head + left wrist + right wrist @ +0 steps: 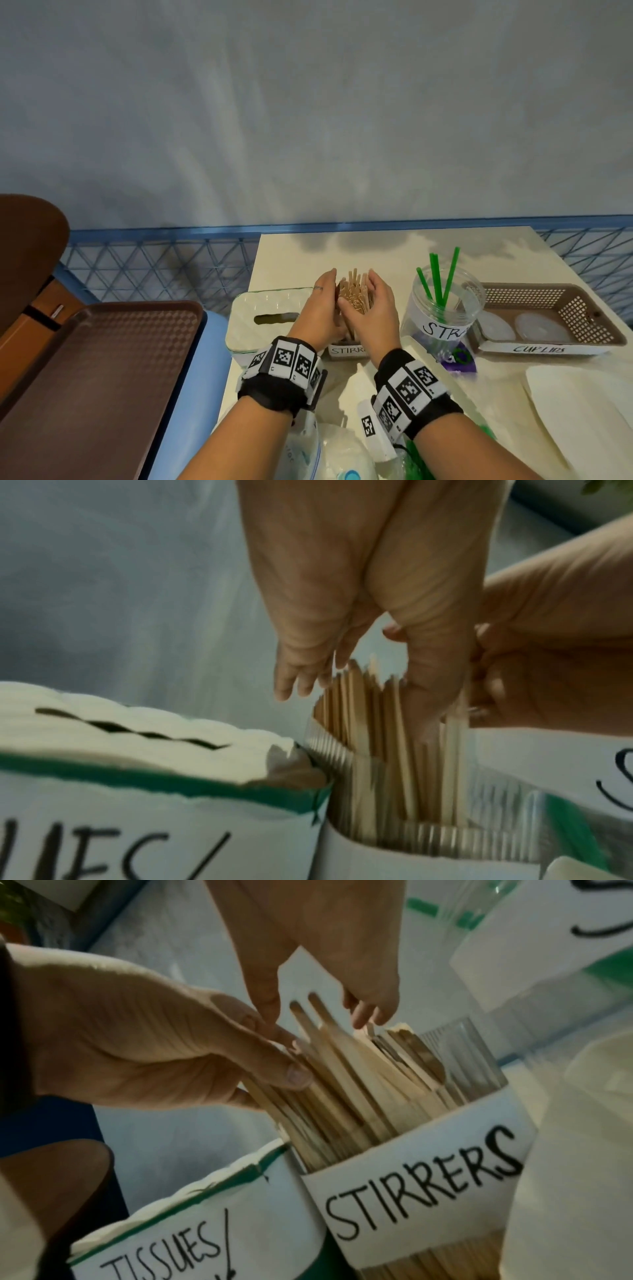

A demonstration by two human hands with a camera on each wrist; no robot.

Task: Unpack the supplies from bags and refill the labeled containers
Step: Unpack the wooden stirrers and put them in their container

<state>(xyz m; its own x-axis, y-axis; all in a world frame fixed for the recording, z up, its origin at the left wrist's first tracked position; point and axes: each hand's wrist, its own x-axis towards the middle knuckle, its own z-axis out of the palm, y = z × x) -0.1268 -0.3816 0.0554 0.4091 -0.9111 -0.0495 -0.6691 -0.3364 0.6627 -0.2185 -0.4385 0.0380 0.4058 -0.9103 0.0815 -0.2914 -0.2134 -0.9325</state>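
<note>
A bundle of wooden stirrers [352, 291] stands upright in a clear container labelled STIRRERS [346, 350] on the white table. My left hand [322, 305] lies flat against the bundle's left side and my right hand [375, 308] against its right side, fingers straight and pointing up. In the right wrist view the left thumb [298, 1074] rests on the front of the stirrers [342, 1083] above the container's label [411, 1191]. In the left wrist view the stirrers [369, 723] stand between my left thumb and fingers. The container's lower part is hidden behind my wrists in the head view.
A white box labelled TISSUES [267, 308] touches the container's left side. To the right stand a clear straw jar [442, 308] holding green straws and a brown CUP LIDS basket [548, 301]. Plastic bags [329, 452] lie at the near edge. A brown tray [96, 377] sits left of the table.
</note>
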